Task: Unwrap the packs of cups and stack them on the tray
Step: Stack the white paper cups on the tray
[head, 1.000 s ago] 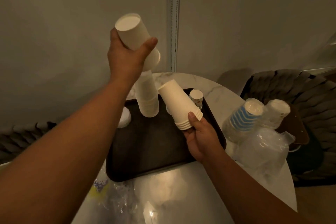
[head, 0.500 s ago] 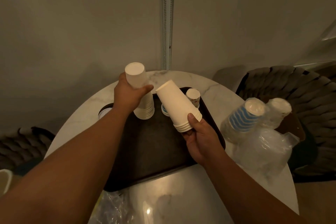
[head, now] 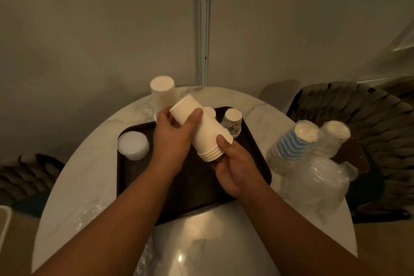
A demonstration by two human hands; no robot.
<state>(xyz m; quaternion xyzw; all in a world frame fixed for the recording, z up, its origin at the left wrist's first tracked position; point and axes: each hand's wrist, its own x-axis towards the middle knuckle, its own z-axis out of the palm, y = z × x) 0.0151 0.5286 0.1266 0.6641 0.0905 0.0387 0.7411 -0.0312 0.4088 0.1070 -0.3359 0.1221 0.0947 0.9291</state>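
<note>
Above the dark rectangular tray (head: pixel 139 177), both hands grasp one stack
Left hand (head: pixel 172 139) grips the tilted white paper cup stack (head: pixel 201 132) near its base, right hand (head: pixel 237 170) its rims

The desk (head: pixel 94 163) runs off the near edge; the left hand (head: pixel 172 139) hides the far white stack's (head: pixel 162 94) base.

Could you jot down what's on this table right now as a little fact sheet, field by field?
left hand: grips closed end of held cup stack
right hand: holds its rim end
held cup stack: white, tilted, above tray
standing stack: white, upside down, at tray's far edge
patterned cups: upside down on tray
wrapped packs: on table, right of tray
</note>
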